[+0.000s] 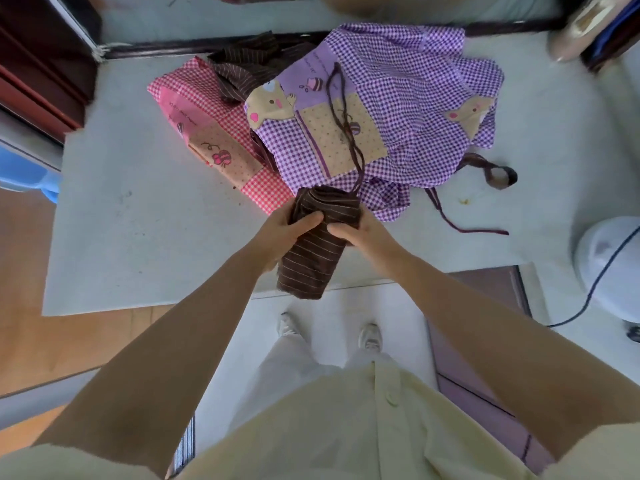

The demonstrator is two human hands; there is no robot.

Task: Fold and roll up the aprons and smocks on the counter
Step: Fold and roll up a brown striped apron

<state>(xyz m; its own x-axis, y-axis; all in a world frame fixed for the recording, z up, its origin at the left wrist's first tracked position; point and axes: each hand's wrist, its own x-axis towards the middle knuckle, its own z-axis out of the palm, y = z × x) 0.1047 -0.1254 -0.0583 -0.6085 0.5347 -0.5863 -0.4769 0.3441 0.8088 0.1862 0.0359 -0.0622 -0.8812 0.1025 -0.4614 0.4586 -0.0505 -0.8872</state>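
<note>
Pink gingham apron (207, 126) lies folded at the left of the pale worktop (138, 220). At the near edge, the left hand (284, 233) and right hand (360, 233) each keep a closed grip around a rolled brown striped apron (311, 261), its lower end overhanging the edge. Behind and to the right sprawls a purple gingham smock (398, 84), with a brown tie (498, 174) trailing beside it.

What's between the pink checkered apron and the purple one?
Crumpled brown striped cloth, lying over the pink apron and running under the purple apron, in the head view.
</note>
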